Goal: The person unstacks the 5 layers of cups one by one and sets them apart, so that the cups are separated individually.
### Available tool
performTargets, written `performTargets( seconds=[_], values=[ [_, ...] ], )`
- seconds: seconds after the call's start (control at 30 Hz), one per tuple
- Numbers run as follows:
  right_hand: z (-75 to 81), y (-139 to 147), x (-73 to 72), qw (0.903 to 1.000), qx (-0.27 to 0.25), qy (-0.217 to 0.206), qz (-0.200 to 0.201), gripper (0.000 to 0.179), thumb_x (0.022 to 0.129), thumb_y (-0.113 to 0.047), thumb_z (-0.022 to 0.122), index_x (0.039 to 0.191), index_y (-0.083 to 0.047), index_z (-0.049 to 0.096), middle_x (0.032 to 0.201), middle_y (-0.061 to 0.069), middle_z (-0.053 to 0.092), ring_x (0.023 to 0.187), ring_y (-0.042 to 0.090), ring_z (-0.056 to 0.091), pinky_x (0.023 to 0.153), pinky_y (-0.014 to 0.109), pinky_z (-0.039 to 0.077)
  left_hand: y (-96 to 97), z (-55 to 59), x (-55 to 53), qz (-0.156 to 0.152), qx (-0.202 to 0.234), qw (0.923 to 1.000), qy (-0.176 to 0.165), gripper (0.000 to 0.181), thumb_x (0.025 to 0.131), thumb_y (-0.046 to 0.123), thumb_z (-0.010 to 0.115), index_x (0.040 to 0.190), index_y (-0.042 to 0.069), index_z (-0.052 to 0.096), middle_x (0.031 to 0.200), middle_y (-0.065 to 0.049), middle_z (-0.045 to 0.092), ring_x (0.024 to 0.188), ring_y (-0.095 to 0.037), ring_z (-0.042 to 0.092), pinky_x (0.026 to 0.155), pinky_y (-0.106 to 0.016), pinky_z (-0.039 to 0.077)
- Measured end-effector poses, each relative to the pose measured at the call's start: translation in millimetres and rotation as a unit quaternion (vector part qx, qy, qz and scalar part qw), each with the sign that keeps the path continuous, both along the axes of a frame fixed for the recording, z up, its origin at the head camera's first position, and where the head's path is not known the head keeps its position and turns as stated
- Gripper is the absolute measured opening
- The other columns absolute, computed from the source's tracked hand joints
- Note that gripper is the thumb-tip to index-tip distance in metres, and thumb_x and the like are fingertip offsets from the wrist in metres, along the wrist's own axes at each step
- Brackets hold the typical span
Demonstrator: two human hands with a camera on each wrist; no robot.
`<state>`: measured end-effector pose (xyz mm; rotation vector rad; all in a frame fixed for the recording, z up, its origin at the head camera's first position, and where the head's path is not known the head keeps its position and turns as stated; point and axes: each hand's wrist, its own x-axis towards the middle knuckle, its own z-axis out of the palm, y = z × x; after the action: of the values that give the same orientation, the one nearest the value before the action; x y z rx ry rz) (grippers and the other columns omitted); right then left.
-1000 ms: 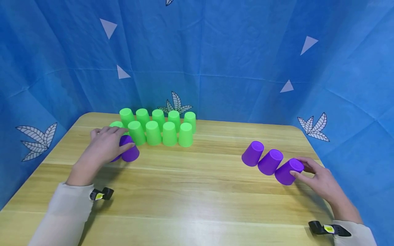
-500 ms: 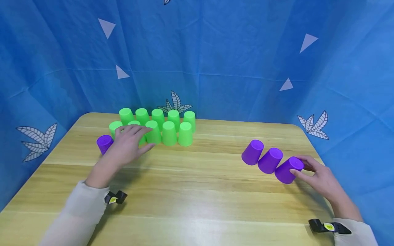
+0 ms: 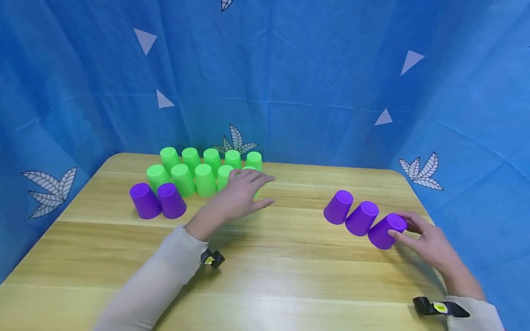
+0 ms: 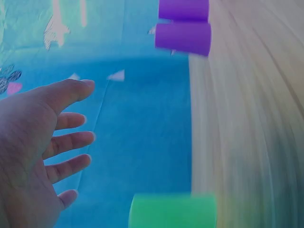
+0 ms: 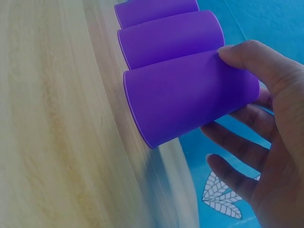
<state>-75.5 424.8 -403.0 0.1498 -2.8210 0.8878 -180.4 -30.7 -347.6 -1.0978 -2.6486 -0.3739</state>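
In the head view my left hand hovers over the right end of the front green row, fingers spread and holding nothing. It partly hides the end green cup. The left wrist view shows the same bare palm with a green cup below it. At the right my right hand holds the nearest purple cup, thumb on the near side and fingers behind. That upside-down cup stands at the end of a slanting row, close beside a middle purple cup and a farther purple cup.
Several upside-down green cups stand in two rows at the back left of the wooden table. Before their left end are two purple cups, one outer and one inner. A blue cloth hangs behind.
My left hand has swept right, from the left purple cups along the front green row to its right end, uncovering both purple cups. My right hand has stayed on its cup.
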Motion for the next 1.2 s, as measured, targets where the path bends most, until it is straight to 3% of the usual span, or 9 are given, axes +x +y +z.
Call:
performTargets(
  seconds=[0.27, 0.7, 0.93, 1.2],
  values=[
    [0.3, -1, -0.5, 1.0000, -0.003, 0.001, 0.001, 0.049, 0.088, -0.025, 0.075, 0.130, -0.007, 0.057, 0.113, 0.016, 0.067, 0.092, -0.020, 0.045, 0.072, 0.021, 0.046, 72.3, -6.4, -9.2, -0.044, -0.044, 0.9974, -0.035, 0.060, 0.096, 0.056, 0.053, 0.144, 0.021, 0.048, 0.139, -0.001, 0.053, 0.132, -0.023, 0.044, 0.104, -0.050, 0.029],
    [-0.5, -2, 0.4, 1.0000, -0.007, 0.006, 0.002, 0.048, 0.087, -0.024, 0.076, 0.129, -0.009, 0.058, 0.112, 0.015, 0.067, 0.092, -0.020, 0.046, 0.074, 0.023, 0.047, 165.4, -17.3, -23.1, -0.043, -0.092, 0.9928, -0.063, 0.061, 0.095, 0.060, 0.051, 0.146, 0.029, 0.045, 0.142, 0.006, 0.049, 0.130, -0.019, 0.044, 0.101, -0.046, 0.030],
    [-1.0, -3, 0.7, 1.0000, -0.008, 0.003, -0.001, 0.047, 0.087, -0.025, 0.076, 0.128, -0.011, 0.059, 0.110, 0.011, 0.067, 0.092, -0.019, 0.047, 0.074, 0.022, 0.047, 191.8, -23.9, -24.6, -0.027, -0.121, 0.9901, -0.064, 0.059, 0.094, 0.061, 0.051, 0.145, 0.031, 0.046, 0.140, 0.007, 0.050, 0.126, -0.017, 0.045, 0.097, -0.043, 0.031],
    [-2.2, -1, 0.0, 0.9999, -0.005, 0.011, 0.000, 0.047, 0.087, -0.024, 0.077, 0.127, -0.009, 0.059, 0.110, 0.013, 0.068, 0.092, -0.020, 0.046, 0.075, 0.023, 0.047, 192.5, -30.8, -25.1, -0.021, -0.116, 0.9904, -0.072, 0.053, 0.095, 0.057, 0.052, 0.140, 0.029, 0.052, 0.129, 0.007, 0.057, 0.112, -0.014, 0.053, 0.090, -0.039, 0.037]
  ],
)
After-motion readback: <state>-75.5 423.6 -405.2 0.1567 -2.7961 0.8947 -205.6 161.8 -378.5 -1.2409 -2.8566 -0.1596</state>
